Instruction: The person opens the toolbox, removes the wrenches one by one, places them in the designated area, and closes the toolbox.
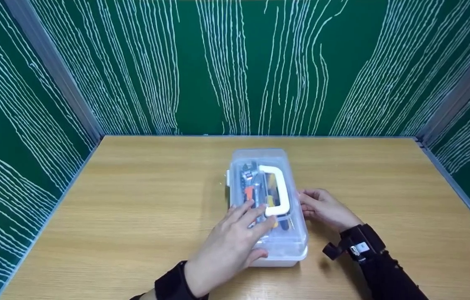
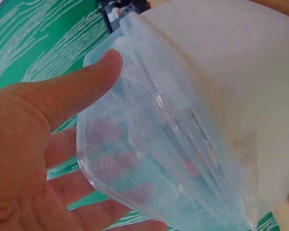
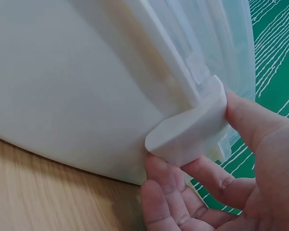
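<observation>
A toolbox (image 1: 278, 250) with a clear lid and white base stands on the wooden table. Its white handle (image 1: 284, 191) lies folded against the lid. My left hand (image 1: 230, 237) rests on the lid's near left part, fingers spread and fairly straight. In the left wrist view the thumb (image 2: 86, 89) touches the lid's end, and the fingers show through the clear plastic. At the box's right side is my right hand (image 1: 330, 208). The right wrist view shows it pinching a white latch (image 3: 190, 130) between thumb and fingers; the latch stands out from the box wall.
Through the lid show several tools, among them an orange-red piece (image 1: 248, 193). Another white latch (image 1: 228, 178) is on the box's left side. Green panels (image 1: 189, 71) with white wavy lines enclose the table (image 1: 143, 200) at back and sides.
</observation>
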`<state>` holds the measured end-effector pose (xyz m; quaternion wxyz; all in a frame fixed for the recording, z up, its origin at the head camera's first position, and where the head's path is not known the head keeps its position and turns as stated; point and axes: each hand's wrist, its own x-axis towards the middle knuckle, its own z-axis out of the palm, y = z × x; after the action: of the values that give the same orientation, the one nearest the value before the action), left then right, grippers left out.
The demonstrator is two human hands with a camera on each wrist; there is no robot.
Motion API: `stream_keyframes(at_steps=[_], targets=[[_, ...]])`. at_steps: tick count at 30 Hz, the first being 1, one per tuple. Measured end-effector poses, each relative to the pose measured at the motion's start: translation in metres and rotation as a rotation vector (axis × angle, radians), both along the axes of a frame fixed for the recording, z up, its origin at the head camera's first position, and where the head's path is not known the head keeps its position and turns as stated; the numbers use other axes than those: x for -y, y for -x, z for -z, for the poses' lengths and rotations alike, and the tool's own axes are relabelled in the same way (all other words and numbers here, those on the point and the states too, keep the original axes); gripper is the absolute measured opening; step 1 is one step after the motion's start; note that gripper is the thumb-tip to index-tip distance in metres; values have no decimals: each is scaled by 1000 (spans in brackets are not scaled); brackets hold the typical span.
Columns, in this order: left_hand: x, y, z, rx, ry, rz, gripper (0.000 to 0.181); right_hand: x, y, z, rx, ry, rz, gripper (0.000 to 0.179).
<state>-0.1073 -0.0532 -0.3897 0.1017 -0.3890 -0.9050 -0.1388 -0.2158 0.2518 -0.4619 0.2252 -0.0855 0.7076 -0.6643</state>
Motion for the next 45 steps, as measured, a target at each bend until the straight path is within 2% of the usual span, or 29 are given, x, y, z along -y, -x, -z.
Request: stream_keyframes(at_steps=[10, 18, 27, 32, 40, 45], targets=[[-1, 2, 3, -61, -38, 10, 61, -1, 1, 4, -27, 4, 8, 39], [0, 1, 4, -51, -29, 5, 60, 0, 1, 4, -45, -63, 23, 48], [-1, 0, 3, -41, -9, -3, 61, -1, -1, -1, -100, -118, 60, 38], [-1, 0, 2, -30, -7, -3, 60, -1, -1, -4, -102, -172, 74, 42], [-1, 0, 5, -133, -3, -5, 62, 0, -2, -9, -122, -212, 107, 32], [-1, 0, 4, -99, -1, 0, 61, -1, -2, -12, -122, -230, 105, 35]])
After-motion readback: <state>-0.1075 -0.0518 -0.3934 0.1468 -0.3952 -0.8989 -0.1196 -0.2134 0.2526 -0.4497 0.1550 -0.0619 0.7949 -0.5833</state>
